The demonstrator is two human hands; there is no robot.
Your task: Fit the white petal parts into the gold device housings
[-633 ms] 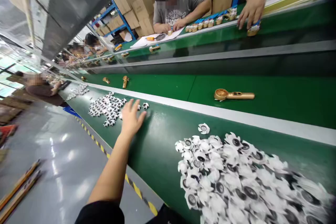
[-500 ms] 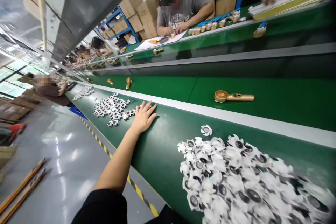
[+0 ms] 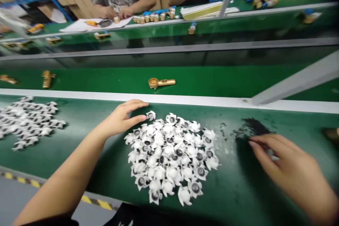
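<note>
A heap of small white fan-shaped parts with dark round centres (image 3: 169, 152) lies on the near green bench top (image 3: 84, 120) in front of me. My left hand (image 3: 123, 117) rests at the heap's upper left, its fingers stretched apart toward a single white part (image 3: 150, 115), holding nothing. My right hand (image 3: 288, 173) hovers low at the right, blurred, with fingers stretched out toward a scatter of tiny black bits (image 3: 251, 127). I see nothing gripped in it.
A second heap of white parts (image 3: 29, 120) lies at far left. Gold handheld pieces (image 3: 161, 83) (image 3: 47, 78) lie on the green conveyor belt beyond the white strip. A grey bar (image 3: 296, 81) slants in from the right. Other people's hands (image 3: 116, 12) work at the far bench.
The view has swung right from the far heap to the near one. My left hand has come back from the distant heap to this one. My right hand has come into view.
</note>
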